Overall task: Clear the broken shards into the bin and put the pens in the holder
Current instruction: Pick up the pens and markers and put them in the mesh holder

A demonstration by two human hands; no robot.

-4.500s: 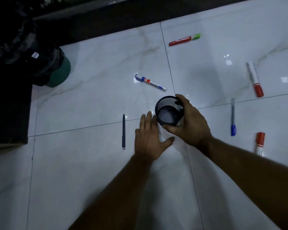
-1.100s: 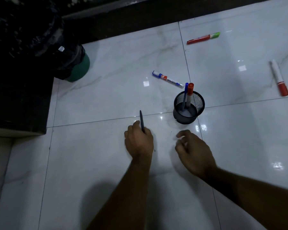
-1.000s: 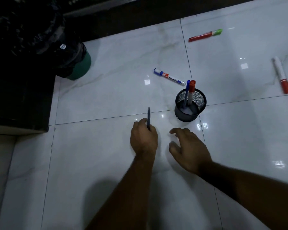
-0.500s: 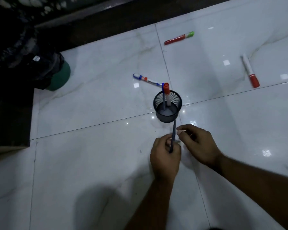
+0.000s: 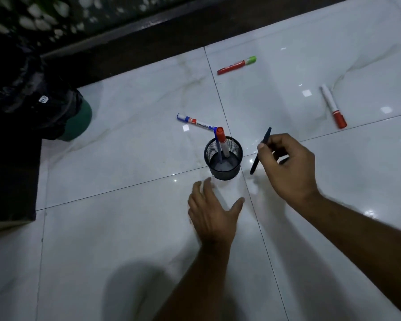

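One black pen (image 5: 261, 151) pinched in right hand (image 5: 287, 165) beside holder (image 5: 223, 169).

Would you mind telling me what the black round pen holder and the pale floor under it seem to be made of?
The black round pen holder looks like fine wire mesh, probably painted metal, matt: its wall shows a see-through grid. The pale floor looks like polished tile, marble or ceramic: grey veins, straight joints and sharp light reflections.
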